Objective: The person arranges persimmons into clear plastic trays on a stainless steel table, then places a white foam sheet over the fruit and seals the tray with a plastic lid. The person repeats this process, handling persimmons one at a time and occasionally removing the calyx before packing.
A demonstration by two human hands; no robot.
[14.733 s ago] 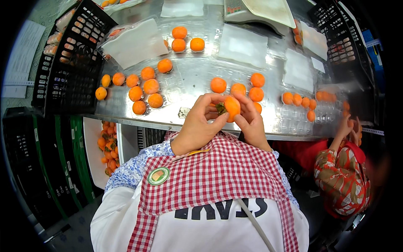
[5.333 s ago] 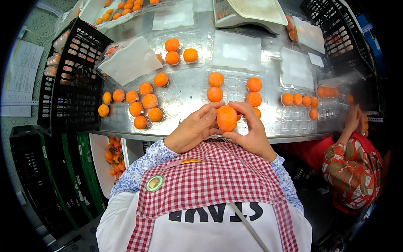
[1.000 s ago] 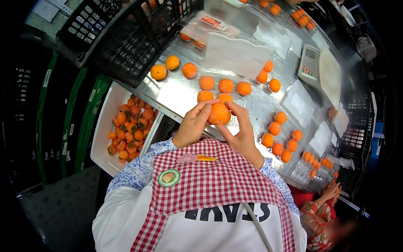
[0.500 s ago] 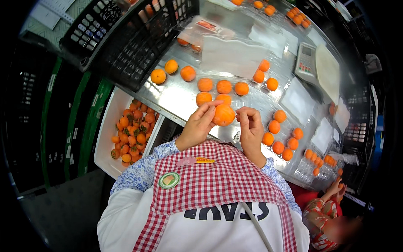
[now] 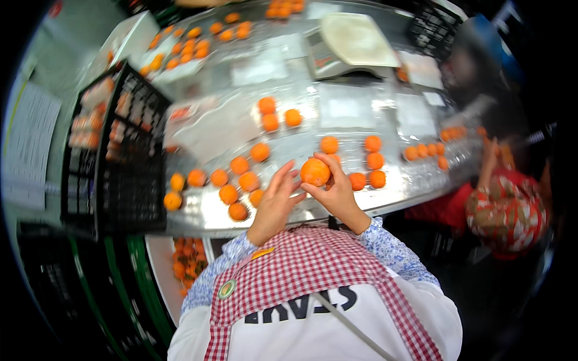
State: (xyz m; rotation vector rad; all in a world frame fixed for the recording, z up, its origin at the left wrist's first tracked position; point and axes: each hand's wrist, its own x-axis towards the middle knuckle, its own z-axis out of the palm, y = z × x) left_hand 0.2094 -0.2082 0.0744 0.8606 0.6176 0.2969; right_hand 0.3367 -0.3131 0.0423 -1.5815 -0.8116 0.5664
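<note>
My right hand (image 5: 337, 198) grips an orange persimmon (image 5: 315, 172) between thumb and fingers, above the metal table's front edge. My left hand (image 5: 271, 204) is open beside it, fingers apart and bent, the tips just left of the fruit and not holding it. Around my hands, persimmons sit in groups on clear plastic trays: several at the left (image 5: 239, 165) and several at the right (image 5: 373, 143). A flat clear pack with a white sheet (image 5: 205, 135) lies behind the left group.
Black crates stand at the table's left (image 5: 132, 180) and back right (image 5: 430, 30). A scale (image 5: 352, 42) sits at the back. A white bin (image 5: 160, 259) of persimmons is below the front edge, near stacked crates (image 5: 84, 283). A co-worker (image 5: 506, 210) works at the right.
My view has swung back to face the table squarely, blurring it. The persimmon passed from my left hand's grip to my right's; my left fingers have opened away from it.
</note>
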